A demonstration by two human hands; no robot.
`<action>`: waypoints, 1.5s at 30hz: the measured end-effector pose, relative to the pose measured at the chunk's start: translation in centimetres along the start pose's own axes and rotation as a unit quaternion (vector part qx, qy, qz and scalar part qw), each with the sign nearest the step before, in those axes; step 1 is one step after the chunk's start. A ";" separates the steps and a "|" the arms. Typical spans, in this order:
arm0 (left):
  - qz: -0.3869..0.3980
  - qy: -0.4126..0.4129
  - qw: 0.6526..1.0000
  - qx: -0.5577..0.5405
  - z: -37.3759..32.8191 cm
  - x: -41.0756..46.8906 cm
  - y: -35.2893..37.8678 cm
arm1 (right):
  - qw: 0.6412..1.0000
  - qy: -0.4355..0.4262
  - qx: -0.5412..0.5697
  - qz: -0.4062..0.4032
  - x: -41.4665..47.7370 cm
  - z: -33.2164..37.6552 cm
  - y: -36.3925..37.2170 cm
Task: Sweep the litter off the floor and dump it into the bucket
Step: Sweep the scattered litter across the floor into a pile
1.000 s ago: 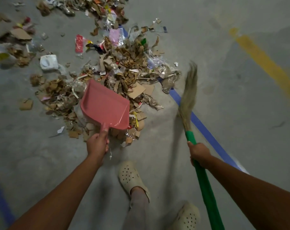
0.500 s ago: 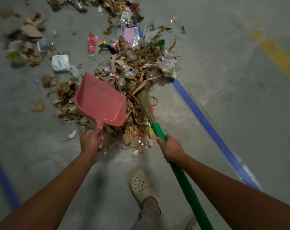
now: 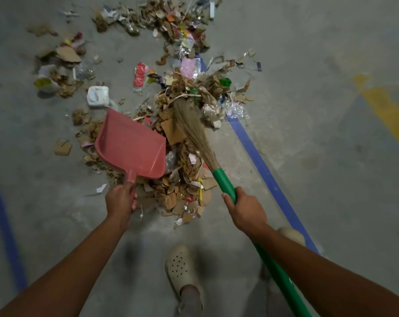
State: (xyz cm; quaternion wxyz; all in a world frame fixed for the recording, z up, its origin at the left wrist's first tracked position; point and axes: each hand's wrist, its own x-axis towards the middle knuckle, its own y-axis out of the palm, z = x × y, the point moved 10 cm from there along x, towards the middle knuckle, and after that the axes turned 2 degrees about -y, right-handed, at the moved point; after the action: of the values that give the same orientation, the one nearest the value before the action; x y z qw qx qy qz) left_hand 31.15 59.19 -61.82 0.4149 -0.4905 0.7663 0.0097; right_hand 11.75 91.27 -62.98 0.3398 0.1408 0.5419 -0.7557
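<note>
A pile of litter (image 3: 187, 186), mostly cardboard scraps, wrappers and plastic, covers the concrete floor ahead of me. My left hand (image 3: 122, 199) grips the handle of a pink dustpan (image 3: 131, 145), which lies tilted at the pile's left side with nothing visible in it. My right hand (image 3: 245, 210) grips the green handle of a broom (image 3: 194, 131). Its straw head rests on the middle of the pile, just right of the dustpan. No bucket is in view.
More litter lies scattered at the far left (image 3: 61, 67) and at the top (image 3: 171, 19), with a white box (image 3: 98, 96) between. Blue tape lines (image 3: 262, 170) and a yellow line (image 3: 386, 108) cross the floor. My pale clogs (image 3: 182, 268) stand behind the pile.
The broom swung from the floor at the right into the pile, then its head shifted farther up the pile. My right hand followed it, while the dustpan stayed about where it was.
</note>
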 end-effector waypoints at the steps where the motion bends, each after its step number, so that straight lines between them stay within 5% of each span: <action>1: -0.007 -0.001 1.000 -0.007 0.0 -0.5 0.3 | 1.000 -0.003 -0.001 -0.006 0.1 -0.6 -0.6; 14: -0.021 -0.030 0.998 -0.055 -1.1 -6.1 10.3 | 0.996 0.005 0.021 -0.092 3.2 -10.1 -12.1; 27: 0.025 -0.046 0.996 -0.069 -1.7 -3.9 17.5 | 0.958 0.261 0.117 0.032 13.6 -19.0 -12.2; 38: -0.057 -0.058 0.989 -0.125 4.7 -2.6 10.2 | 0.995 0.037 -0.035 0.090 15.8 -3.3 -5.5; 45: -0.072 -0.053 0.988 -0.124 7.0 0.1 3.2 | 0.991 -0.010 -0.054 0.124 12.8 5.1 0.9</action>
State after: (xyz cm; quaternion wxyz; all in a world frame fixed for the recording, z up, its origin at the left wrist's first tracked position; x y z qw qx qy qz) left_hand 33.10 63.70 -67.71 0.3904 -0.5910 0.6988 0.1004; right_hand 3.84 81.83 -69.20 0.4431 0.1809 0.5567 -0.6790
